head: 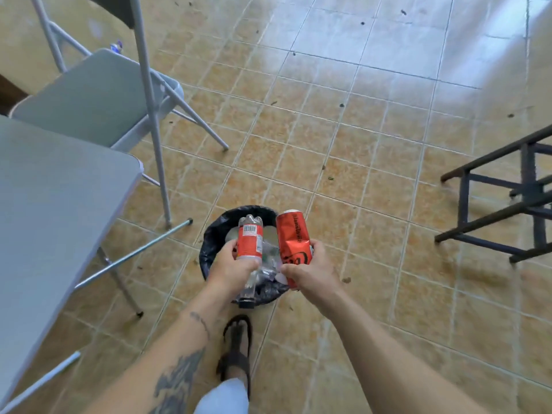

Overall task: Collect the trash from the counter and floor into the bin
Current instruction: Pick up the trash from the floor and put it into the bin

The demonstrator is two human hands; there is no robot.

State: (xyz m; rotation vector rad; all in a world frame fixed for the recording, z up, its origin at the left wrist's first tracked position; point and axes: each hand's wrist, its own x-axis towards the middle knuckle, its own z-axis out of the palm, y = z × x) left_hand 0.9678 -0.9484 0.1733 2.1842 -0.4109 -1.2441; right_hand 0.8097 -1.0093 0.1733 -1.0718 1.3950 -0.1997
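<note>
While both hands hang directly over the bin (215,234), the left hand (231,268) has its fingers wrapped around a clear plastic bottle (250,245) with an orange label, and the right hand (307,271) has its fingers clamped on a dented orange can (291,239). Each piece runs lengthwise away from the person, the bottle's dark cap end toward the body, both straight above the black-lined opening. Judging by that, only a release is needed; the bin already holds some litter.
</note>
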